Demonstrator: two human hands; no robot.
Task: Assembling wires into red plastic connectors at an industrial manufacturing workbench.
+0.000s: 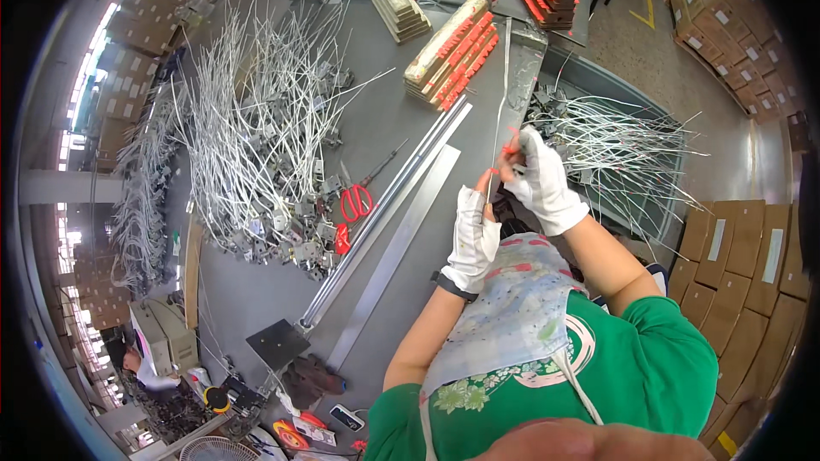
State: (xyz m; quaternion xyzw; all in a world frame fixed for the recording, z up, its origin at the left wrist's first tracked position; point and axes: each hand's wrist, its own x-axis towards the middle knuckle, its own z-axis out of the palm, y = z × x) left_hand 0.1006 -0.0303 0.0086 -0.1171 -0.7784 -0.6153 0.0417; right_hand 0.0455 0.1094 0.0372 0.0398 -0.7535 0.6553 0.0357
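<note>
I see my right hand [540, 177] pinching a thin white wire [502, 77] whose long axis runs straight up-table away from me, while my left hand [472, 235], just beside and below, seems closed on its lower stretch.

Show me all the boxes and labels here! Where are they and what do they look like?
Brown boxes: stacked right of the person, with pale label strips.
More brown boxes: top right, along the floor, small white labels.
Cartons: far left, brown, stacked.
Red-and-tan packs: table top, long, stacked.
</note>
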